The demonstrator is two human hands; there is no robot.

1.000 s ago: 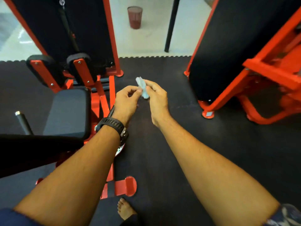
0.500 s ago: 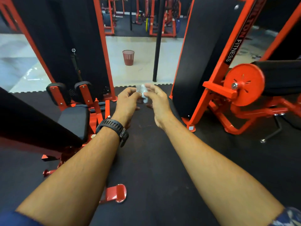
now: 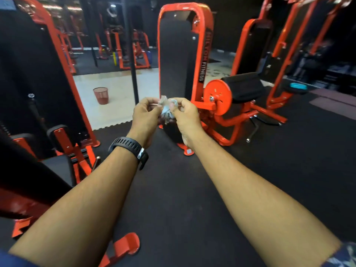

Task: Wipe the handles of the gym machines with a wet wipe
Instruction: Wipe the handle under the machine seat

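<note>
A small crumpled white wet wipe (image 3: pixel 167 109) hangs between my two hands at chest height in the middle of the view. My left hand (image 3: pixel 144 116), with a black watch on its wrist, pinches the wipe's left edge. My right hand (image 3: pixel 185 116) pinches its right side with thumb and fingers curled. Straight ahead stands an orange and black gym machine (image 3: pixel 183 54) with a round orange disc (image 3: pixel 217 97) and a black pad. A short chrome-tipped handle (image 3: pixel 252 132) sticks out low on that machine. No handle touches the wipe.
Another orange machine with a black seat (image 3: pixel 57 168) crowds the left side. A red mesh bin (image 3: pixel 101 95) stands on the pale floor beyond a black pole (image 3: pixel 133 54). More machines (image 3: pixel 279 54) line the right. Black rubber flooring (image 3: pixel 269 170) spreads between them.
My view has lifted from the floor toward the room, bringing the machine ahead into sight. Both hands stay together on the wipe, which is now more bunched.
</note>
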